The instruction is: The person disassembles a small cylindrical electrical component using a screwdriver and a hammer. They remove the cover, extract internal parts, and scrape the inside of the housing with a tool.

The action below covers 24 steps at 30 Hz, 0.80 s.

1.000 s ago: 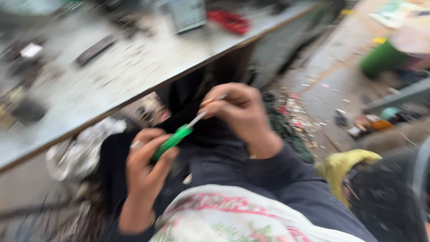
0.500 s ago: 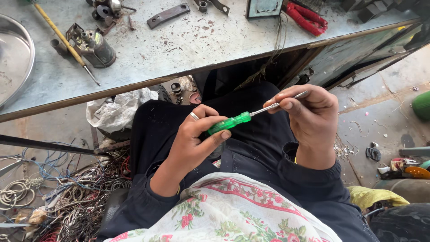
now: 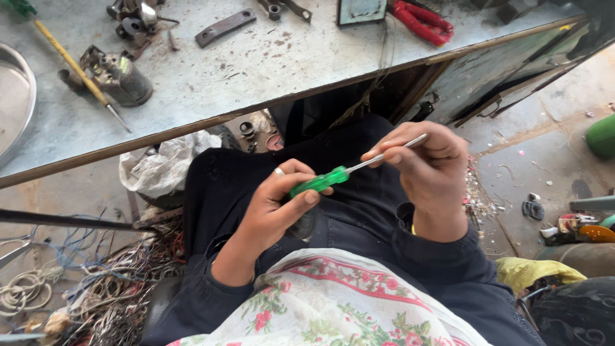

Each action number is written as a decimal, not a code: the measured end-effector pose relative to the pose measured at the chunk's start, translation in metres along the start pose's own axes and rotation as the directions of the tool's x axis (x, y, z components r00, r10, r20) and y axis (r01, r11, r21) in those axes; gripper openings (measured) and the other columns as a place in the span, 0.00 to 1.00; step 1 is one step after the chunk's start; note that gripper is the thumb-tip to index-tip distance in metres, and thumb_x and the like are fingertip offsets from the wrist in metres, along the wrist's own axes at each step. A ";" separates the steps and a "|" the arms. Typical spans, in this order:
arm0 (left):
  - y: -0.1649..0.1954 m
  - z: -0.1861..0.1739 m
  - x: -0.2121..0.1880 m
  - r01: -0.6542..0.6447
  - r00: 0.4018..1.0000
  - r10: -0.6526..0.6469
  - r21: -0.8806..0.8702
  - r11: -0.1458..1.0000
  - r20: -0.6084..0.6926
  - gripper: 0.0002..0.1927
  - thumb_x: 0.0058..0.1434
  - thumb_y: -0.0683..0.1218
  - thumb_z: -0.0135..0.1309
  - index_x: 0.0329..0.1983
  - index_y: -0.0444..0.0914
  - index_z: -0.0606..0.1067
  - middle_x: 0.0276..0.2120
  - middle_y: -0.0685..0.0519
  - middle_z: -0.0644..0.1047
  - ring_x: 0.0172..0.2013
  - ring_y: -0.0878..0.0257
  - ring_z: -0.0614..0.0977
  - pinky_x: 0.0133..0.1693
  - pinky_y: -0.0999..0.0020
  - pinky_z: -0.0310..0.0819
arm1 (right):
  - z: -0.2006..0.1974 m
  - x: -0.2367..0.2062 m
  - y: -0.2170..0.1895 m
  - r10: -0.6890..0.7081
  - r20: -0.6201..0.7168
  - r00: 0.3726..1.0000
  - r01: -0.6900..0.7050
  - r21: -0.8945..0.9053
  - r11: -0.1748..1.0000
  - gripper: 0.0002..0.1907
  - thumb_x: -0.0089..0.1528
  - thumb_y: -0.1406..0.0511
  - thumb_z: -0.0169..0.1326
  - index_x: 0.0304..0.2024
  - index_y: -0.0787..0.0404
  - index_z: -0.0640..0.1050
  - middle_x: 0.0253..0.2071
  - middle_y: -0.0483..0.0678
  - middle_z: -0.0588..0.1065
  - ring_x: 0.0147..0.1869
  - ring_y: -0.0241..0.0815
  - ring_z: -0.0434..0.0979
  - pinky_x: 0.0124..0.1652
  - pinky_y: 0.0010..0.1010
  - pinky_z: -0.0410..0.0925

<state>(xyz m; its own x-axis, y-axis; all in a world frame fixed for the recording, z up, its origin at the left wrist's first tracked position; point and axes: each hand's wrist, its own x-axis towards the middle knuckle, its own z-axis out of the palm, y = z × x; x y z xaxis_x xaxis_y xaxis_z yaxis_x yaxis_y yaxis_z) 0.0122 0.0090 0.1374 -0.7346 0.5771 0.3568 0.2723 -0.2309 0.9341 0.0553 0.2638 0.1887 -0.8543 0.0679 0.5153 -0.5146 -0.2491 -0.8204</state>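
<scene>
My left hand (image 3: 272,208) grips the green translucent handle of a screwdriver (image 3: 320,182) over my lap; a ring sits on one finger. The thin metal shaft runs up and to the right into my right hand (image 3: 426,168), whose fingertips pinch it near the tip. Both hands hover above my dark trousers, below the front edge of the grey workbench (image 3: 256,64). A flowered cloth (image 3: 320,301) covers my lap nearest the camera.
On the bench lie a yellow-handled screwdriver (image 3: 70,61), a small metal motor part (image 3: 122,80), a flat metal bar (image 3: 224,27), red pliers (image 3: 423,22) and a metal tray's rim (image 3: 29,109). Tangled wires (image 3: 96,282) cover the floor at left; a green container (image 3: 601,136) stands at right.
The view has steadied and swung down from a blur. Both hands keep their hold on the screwdriver, with the right fingers shifted slightly along the shaft.
</scene>
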 end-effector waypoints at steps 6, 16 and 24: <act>-0.018 0.004 0.002 -0.037 0.999 0.032 -0.133 0.990 -0.039 0.11 0.67 0.44 0.57 0.44 0.30 0.81 0.43 0.49 0.75 0.47 0.61 0.76 0.50 0.70 0.69 | 0.002 -0.001 -0.003 0.091 0.066 0.994 -0.083 -0.112 0.990 0.03 0.67 0.75 0.59 0.43 0.69 0.78 0.44 0.54 0.79 0.50 0.45 0.83 0.50 0.34 0.77; -0.048 0.000 -0.010 0.230 0.938 -0.344 -0.669 0.706 -0.041 0.32 0.69 0.58 0.53 0.64 0.28 0.70 0.45 0.35 0.75 0.45 0.50 0.76 0.48 0.54 0.74 | 0.028 0.000 0.011 0.154 0.265 0.952 -0.197 0.146 0.969 0.13 0.75 0.65 0.51 0.57 0.68 0.75 0.54 0.52 0.77 0.63 0.42 0.77 0.64 0.34 0.70; -0.034 -0.008 0.001 0.127 0.977 -0.211 -0.843 0.523 0.016 0.42 0.59 0.58 0.67 0.70 0.40 0.62 0.61 0.35 0.66 0.55 0.48 0.72 0.53 0.51 0.71 | 0.008 -0.002 0.025 0.183 0.137 0.974 -0.228 0.622 0.749 0.15 0.81 0.63 0.44 0.58 0.72 0.72 0.37 0.49 0.76 0.31 0.32 0.77 0.34 0.20 0.71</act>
<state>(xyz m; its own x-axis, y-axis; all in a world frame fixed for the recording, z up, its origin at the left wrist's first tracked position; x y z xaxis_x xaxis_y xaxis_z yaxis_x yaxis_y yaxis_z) -0.0027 0.0115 0.1055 -0.7657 0.6251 0.1515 -0.4745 -0.7080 0.5230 0.0446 0.2498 0.1686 -0.9158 -0.1119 0.3857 -0.1454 -0.8029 -0.5782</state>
